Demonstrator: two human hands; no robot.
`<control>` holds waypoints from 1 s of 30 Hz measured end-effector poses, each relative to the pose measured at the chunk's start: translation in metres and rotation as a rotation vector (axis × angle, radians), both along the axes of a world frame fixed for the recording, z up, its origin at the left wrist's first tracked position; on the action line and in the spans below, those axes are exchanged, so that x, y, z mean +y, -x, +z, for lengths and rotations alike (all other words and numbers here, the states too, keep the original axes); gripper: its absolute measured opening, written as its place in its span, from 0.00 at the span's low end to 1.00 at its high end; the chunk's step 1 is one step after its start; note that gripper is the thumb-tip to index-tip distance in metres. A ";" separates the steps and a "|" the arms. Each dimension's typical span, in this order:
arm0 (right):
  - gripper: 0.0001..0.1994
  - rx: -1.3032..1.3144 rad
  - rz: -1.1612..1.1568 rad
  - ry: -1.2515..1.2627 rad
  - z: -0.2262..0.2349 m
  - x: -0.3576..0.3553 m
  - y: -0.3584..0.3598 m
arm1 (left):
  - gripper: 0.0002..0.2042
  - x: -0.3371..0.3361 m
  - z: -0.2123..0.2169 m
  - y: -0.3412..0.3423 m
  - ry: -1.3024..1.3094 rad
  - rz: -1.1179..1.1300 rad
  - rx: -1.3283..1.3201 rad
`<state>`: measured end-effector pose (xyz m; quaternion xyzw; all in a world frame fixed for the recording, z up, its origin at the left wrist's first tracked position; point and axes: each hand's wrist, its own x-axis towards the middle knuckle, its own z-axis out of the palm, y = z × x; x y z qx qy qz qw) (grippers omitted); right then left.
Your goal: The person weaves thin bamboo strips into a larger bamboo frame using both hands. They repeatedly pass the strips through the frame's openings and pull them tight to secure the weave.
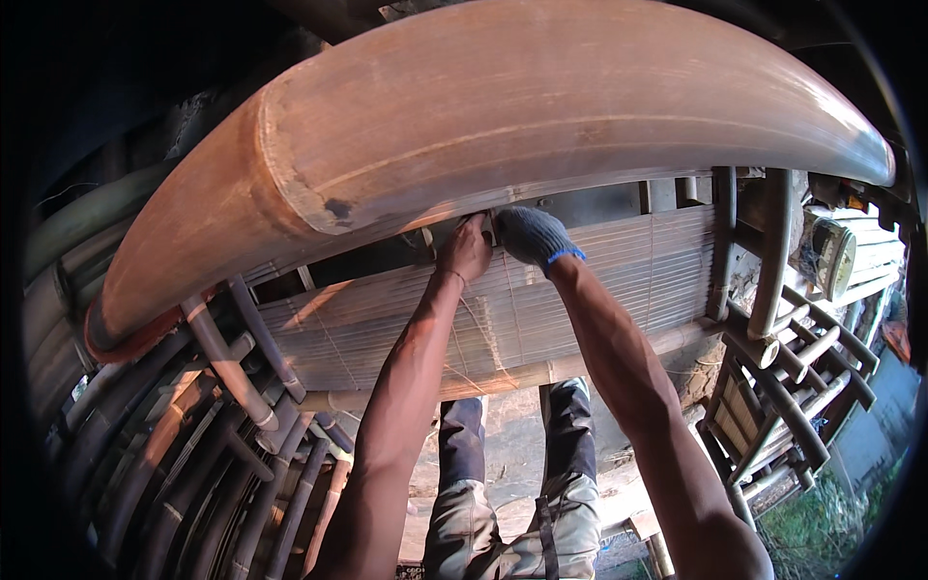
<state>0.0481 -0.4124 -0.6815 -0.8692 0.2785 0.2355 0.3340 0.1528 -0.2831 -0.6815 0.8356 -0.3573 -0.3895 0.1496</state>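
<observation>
My bare left hand (467, 247) is closed, with its fingertips at the upper edge of a slatted bamboo panel (599, 275). Right beside it, my right hand (533, 237) wears a grey knit glove with a blue cuff and is curled closed. A small pale bit shows between the two hands, too small to name. Just above them a thick bamboo pole (541, 87) spans the view, its node ring toward the left. What the fingers grip is hidden beneath the pole. Thin cords run down across the panel's slats.
A bamboo rail (541, 371) borders the panel's near edge, above my legs (561, 435). Dark bamboo poles and frames (208, 483) crowd the left. Upright posts (773, 253) and a small bamboo frame (783, 387) stand at the right, with green plants (822, 527) below.
</observation>
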 end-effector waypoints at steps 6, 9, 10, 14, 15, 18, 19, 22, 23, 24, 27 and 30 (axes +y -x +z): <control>0.12 -0.059 -0.010 -0.005 0.037 -0.008 0.006 | 0.13 0.006 0.034 -0.008 -0.021 0.385 0.261; 0.15 -0.480 -0.042 0.036 0.076 0.011 0.027 | 0.13 0.032 0.056 -0.004 0.184 0.453 0.446; 0.15 -0.584 -0.084 -0.029 0.085 0.018 0.035 | 0.13 0.030 0.069 -0.002 0.197 0.410 0.565; 0.13 -0.476 -0.618 -0.628 0.140 0.052 0.098 | 0.11 0.021 0.110 -0.013 0.199 0.363 0.833; 0.13 -0.309 -0.909 -0.983 0.173 0.054 0.120 | 0.10 0.024 0.113 -0.016 0.192 0.388 0.853; 0.08 -0.360 -1.252 -0.692 0.222 0.061 0.244 | 0.14 0.026 0.082 -0.022 0.076 0.605 0.895; 0.06 -0.335 -1.327 -0.469 0.234 0.064 0.298 | 0.15 0.025 0.072 -0.022 0.014 0.655 0.954; 0.10 0.086 -1.411 0.022 0.277 0.052 0.459 | 0.13 0.029 0.026 0.001 0.234 0.552 0.392; 0.16 0.324 -1.442 0.101 0.297 0.045 0.504 | 0.12 0.028 0.020 0.004 0.291 0.404 0.159; 0.16 0.537 -1.017 0.294 0.310 0.051 0.582 | 0.12 0.022 0.018 0.008 0.350 0.250 -0.062; 0.13 1.157 -0.466 0.780 0.308 0.065 0.602 | 0.11 0.029 0.017 0.015 0.118 0.007 -0.121; 0.11 0.631 -0.341 0.655 0.273 0.047 0.401 | 0.11 0.036 0.007 0.015 0.037 -0.034 0.018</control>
